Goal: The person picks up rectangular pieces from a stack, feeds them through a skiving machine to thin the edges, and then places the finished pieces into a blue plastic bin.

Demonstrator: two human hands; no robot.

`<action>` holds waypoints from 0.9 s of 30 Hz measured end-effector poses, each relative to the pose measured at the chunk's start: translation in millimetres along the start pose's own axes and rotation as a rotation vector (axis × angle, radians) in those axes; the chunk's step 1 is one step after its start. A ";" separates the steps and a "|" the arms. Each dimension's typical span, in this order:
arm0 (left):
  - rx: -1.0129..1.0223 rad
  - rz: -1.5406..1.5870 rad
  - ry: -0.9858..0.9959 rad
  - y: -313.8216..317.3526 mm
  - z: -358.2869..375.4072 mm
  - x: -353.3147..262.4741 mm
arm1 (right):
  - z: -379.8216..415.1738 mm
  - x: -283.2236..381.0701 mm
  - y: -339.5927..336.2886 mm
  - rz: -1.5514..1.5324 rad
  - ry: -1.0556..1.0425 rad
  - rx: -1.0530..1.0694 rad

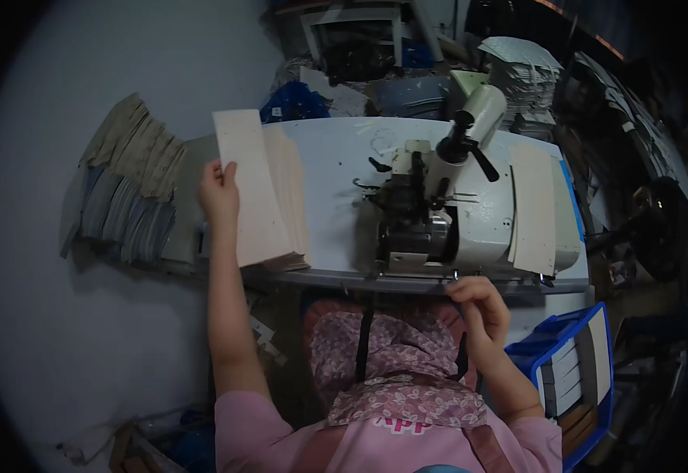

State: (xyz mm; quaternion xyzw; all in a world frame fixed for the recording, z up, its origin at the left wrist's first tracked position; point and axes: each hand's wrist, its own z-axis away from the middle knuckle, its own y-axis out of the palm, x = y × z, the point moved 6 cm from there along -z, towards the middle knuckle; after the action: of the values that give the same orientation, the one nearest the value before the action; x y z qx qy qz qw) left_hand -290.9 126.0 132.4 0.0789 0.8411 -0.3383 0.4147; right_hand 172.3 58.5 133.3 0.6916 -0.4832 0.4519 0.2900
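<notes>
My left hand [219, 193] pinches the left edge of a long cream card sheet [249, 181] between thumb and fingers. That sheet lies over a stack of similar cream sheets [290, 197] on the left of the white table. My right hand [483, 315] is at the table's front edge, just below a white and dark metal machine [478, 217] that looks like an industrial sewing machine. The right fingers are loosely bent, apart from the thumb, with nothing visible in them. Another cream sheet [533, 209] lies on the machine's right side.
Stacked beige and grey sheets [131, 189] rise at the far left, beside the wall. A blue crate [608, 347] holding boxes stands at lower right. Behind the table are a blue bag [295, 102], clutter and a tall pile of sheets [521, 71].
</notes>
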 end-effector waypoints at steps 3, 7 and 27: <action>0.134 0.640 0.087 -1.9 73.5 -70.9 | -8.9 -23.8 15.4 0.011 -0.007 -0.073; 0.361 0.751 0.289 37.0 220.5 -102.0 | -1.4 -76.1 49.4 -0.217 -0.025 -0.026; 0.884 1.829 0.713 -53.8 237.6 -231.1 | 29.2 -124.9 45.4 -0.092 0.374 0.046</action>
State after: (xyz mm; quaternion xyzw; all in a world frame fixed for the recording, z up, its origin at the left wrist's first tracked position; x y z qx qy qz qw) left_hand -11.3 -31.5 231.5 0.9149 0.3387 -0.1313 0.1760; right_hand 124.6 68.2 6.2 0.6231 -0.3785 0.5697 0.3793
